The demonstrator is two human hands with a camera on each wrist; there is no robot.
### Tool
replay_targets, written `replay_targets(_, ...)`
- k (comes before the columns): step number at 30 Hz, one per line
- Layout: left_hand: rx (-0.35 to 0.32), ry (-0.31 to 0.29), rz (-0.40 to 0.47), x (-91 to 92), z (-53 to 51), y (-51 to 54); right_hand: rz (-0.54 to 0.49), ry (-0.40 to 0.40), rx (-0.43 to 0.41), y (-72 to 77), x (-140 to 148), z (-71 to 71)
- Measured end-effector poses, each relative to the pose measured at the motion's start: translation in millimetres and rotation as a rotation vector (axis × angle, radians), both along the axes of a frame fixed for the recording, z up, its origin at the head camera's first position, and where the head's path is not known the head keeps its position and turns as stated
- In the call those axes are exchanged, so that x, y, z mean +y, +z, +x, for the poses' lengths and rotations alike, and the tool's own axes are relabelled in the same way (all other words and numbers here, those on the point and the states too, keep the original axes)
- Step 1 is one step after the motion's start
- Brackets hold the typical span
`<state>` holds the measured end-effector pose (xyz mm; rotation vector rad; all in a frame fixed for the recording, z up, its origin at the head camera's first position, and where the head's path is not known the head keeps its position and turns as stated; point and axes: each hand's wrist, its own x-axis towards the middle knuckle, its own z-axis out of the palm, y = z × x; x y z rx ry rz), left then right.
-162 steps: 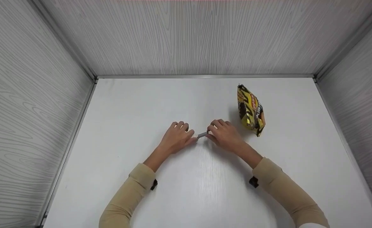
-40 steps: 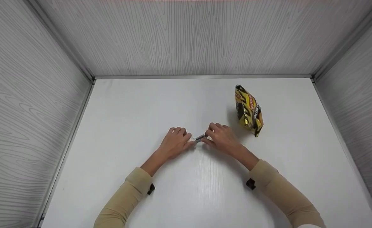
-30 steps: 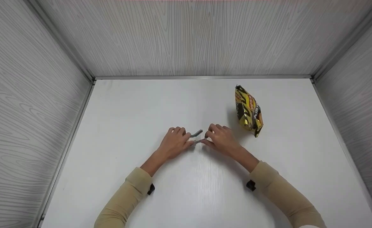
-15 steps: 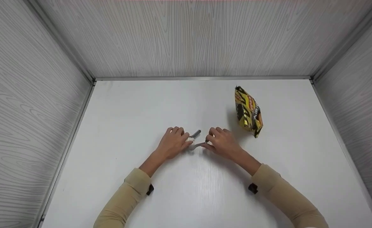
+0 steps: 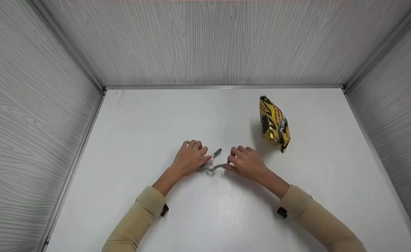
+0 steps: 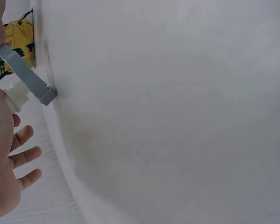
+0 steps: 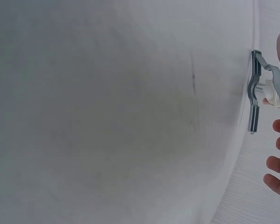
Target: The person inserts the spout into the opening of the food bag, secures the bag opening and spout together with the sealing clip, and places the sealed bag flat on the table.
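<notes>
A grey bag clip with a white spout-like piece is spread apart between both hands, above the middle of the table. My left hand pinches the white piece between thumb and forefinger; its other fingers stick out loosely. My right hand pinches the free end of the wavy grey arm. In the right wrist view the second, straighter arm stands apart from the wavy one, and the two meet at a hinge at one end. A yellow and black snack bag stands beyond my right hand, untouched.
The white table is bounded by grey wood-grain panels at the back, left and right. A small dark wrist device shows at the left sleeve, another at the right.
The clip, closed into one bar at first, has come open; its wavy arm has swung toward the person with my right hand. Both hands have shifted slightly nearer. The snack bag stands as before.
</notes>
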<state>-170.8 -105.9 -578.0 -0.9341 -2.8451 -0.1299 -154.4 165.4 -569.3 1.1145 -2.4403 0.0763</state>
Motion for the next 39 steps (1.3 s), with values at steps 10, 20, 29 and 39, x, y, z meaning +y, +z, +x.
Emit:
replay_targets(10, -0.052, 0.021, -0.019, -1.1, -0.4, 5.7, 0.022, 0.051, 0.052, -2.2, -0.4, 4.7)
replay_targets(20, -0.053, 0.025, -0.015, -2.5, -0.4, 7.6, 0.066, 0.063, 0.046, -5.8, 1.6, 8.2)
replay_targets(29, 0.003, 0.017, -0.011, -8.0, 0.9, 10.0, 0.114, 0.071, 0.052, -11.2, 4.0, 9.2)
replay_targets(39, 0.007, 0.022, -0.003, -9.0, 0.6, 9.9, 0.149, 0.054, 0.027, -13.9, 4.1, 10.5)
